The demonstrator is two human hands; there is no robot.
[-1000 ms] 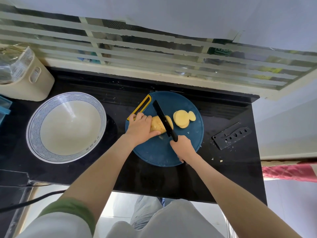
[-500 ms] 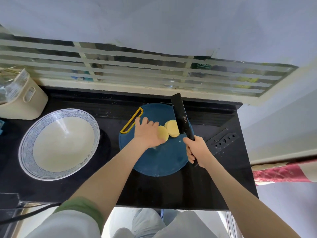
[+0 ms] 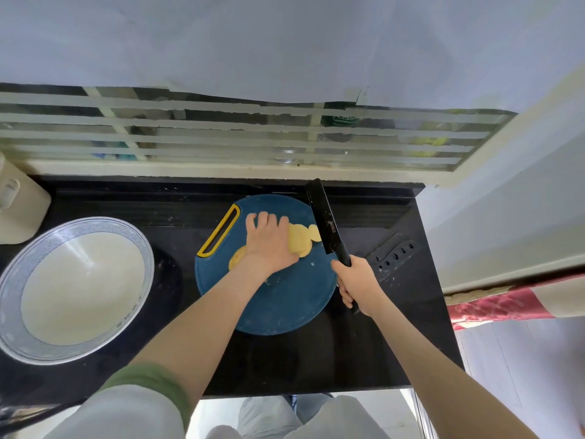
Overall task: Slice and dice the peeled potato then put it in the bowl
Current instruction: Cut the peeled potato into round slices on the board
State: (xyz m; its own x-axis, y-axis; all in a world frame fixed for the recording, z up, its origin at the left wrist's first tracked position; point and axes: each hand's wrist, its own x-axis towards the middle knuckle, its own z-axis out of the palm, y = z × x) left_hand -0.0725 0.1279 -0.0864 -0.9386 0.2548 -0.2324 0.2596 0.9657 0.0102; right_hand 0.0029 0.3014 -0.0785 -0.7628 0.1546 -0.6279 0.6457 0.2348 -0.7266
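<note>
A round blue cutting board (image 3: 285,299) with a yellow-rimmed handle slot lies on the black counter. Yellow potato slices (image 3: 300,240) lie on its far part, and another yellow piece (image 3: 236,257) shows at my left wrist. My left hand (image 3: 269,240) lies over the slices with fingers spread, palm down. My right hand (image 3: 356,282) grips the handle of a black knife (image 3: 324,221), whose blade is raised off the board at its right edge, pointing away. A large white bowl (image 3: 19,267) with a blue patterned rim stands empty to the left.
A black knife sheath (image 3: 394,256) with holes lies on the counter (image 3: 395,343) right of the board. A beige container (image 3: 19,204) stands at the far left. A barred window sill runs along the back. The counter's front edge is near my body.
The knife left the potato and swung up to the board's right edge. My left hand moved from holding the potato to lying flat over the cut slices. The view shifted closer.
</note>
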